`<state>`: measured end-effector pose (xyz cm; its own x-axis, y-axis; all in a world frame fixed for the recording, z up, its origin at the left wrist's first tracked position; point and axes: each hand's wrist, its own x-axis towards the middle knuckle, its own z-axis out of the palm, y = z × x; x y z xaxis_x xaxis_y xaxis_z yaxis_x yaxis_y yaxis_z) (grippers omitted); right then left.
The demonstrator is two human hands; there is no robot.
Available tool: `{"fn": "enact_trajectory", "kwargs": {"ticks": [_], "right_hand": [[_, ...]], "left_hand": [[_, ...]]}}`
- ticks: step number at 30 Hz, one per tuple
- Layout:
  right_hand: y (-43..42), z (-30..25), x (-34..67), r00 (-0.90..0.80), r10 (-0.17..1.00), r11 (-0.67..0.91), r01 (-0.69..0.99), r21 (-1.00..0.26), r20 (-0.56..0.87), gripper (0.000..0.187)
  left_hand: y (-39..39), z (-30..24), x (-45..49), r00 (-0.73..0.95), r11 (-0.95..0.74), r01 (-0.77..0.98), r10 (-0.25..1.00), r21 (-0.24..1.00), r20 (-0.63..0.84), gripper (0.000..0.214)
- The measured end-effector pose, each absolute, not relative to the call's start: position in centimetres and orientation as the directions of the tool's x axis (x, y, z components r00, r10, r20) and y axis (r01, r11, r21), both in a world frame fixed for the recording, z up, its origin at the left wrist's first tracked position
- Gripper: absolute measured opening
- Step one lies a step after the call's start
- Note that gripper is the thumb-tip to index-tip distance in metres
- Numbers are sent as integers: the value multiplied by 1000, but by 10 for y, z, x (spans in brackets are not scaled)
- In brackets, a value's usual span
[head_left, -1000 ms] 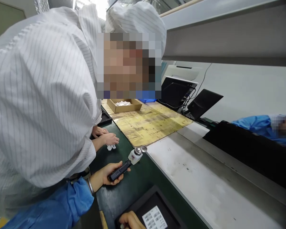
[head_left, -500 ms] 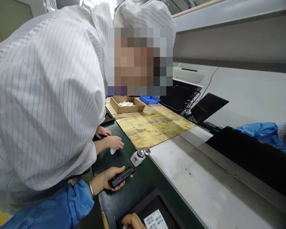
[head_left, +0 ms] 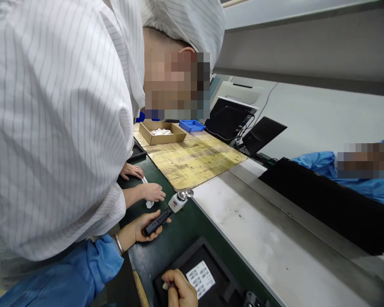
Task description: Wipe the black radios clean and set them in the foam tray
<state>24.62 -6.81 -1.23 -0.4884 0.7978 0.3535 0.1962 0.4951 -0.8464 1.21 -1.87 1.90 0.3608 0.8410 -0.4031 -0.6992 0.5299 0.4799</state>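
My left hand (head_left: pixel 144 228), in a blue sleeve with a silver bracelet at the wrist, is closed around a black rectangular device (head_left: pixel 157 221) that has openings along its side. Its far end points toward a small white dispenser bottle (head_left: pixel 178 202) with its metal lid flipped up. Lower down, my right hand (head_left: pixel 179 290) is closed in a pinch over a black tray (head_left: pixel 182 256). Something small and pale shows at its fingertips, too small to name. Beside those fingers, a white sheet of barcode labels (head_left: pixel 201 279) lies in the tray.
To the left, a co-worker in a white striped suit leans in, one hand (head_left: pixel 152 192) on a white wipe (head_left: pixel 149 204). Beyond are a yellow worn board (head_left: pixel 195 157), a cardboard box (head_left: pixel 166 138), a blue tray (head_left: pixel 192 125) and monitors (head_left: pixel 264 134). A wooden handle (head_left: pixel 141 290) lies nearby.
The view has shifted, showing more of the black tray and my right hand. My left hand still holds the device. A white strip now shows by the co-worker's far hand.
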Motion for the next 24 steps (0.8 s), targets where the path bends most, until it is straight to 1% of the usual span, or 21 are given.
{"fn": "enact_trajectory", "kwargs": {"ticks": [3,5,8,10,12,15,17,19,21,24], "right_hand": [[-66,-7,248,-511,790,502,222,-836,339,25],[-68,2,247,-511,782,526,232,-818,358,25],[-81,22,248,-426,807,542,262,-798,408,24],[-93,33,254,-333,848,512,317,-798,412,23],[-104,38,269,-218,895,446,401,-800,390,22],[-120,35,308,44,935,273,541,-795,351,21],[-130,30,341,256,910,115,599,-792,325,24],[-136,27,369,421,861,-28,601,-799,287,32],[-135,25,388,492,830,-106,599,-793,261,41],[-119,26,393,448,850,-116,671,-732,275,50]], "left_hand": [[-18,22,11,333,516,-698,848,497,-412,49],[-17,23,10,330,517,-687,848,511,-415,50],[-18,29,9,350,533,-663,841,525,-413,55],[-19,32,6,378,547,-648,835,530,-399,56],[-16,31,1,431,576,-621,817,531,-383,53],[-5,21,-7,462,558,-588,826,585,-324,43],[2,15,-10,481,569,-589,818,574,-316,43],[4,12,-10,486,582,-598,810,552,-327,44],[5,11,-10,480,583,-601,810,546,-336,45],[6,9,-12,473,575,-589,815,568,-334,46]]}}
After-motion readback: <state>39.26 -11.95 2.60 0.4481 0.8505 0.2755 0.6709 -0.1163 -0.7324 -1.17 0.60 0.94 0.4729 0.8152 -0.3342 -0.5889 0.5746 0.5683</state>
